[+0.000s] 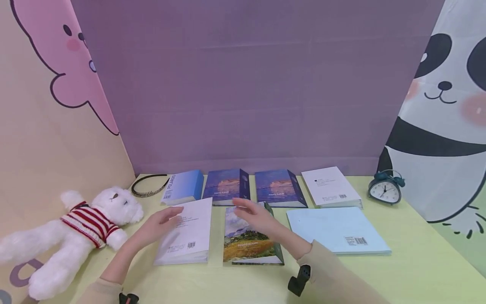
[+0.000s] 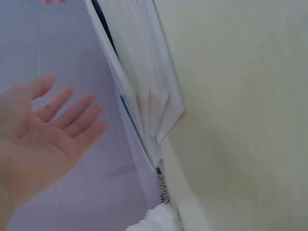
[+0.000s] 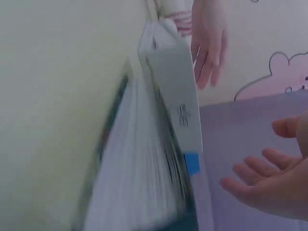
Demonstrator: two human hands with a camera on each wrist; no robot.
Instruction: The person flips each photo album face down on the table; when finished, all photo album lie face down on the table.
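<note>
My left hand [image 1: 159,223] hovers over the left side of a white photo album [image 1: 196,240] lying back up, its barcode near the lower edge. My right hand [image 1: 259,218] is above a photo album with a painted landscape cover [image 1: 247,249], and partly hides its upper right part. Neither hand holds anything. In the left wrist view, the left hand [image 2: 53,132] has its fingers spread apart from the album's page edges [image 2: 144,72]. The right wrist view has the right hand [image 3: 274,173] beside the landscape album's fanned pages [image 3: 132,178], with a gap between them.
Behind lie a blue Polaroid album [image 1: 184,185], two sunset-cover albums [image 1: 224,181] [image 1: 276,183] and another white album [image 1: 330,183]. A light blue album [image 1: 330,228] is on the right, near an alarm clock [image 1: 384,189]. At left are a plush bear [image 1: 91,223] and a black headband [image 1: 146,194].
</note>
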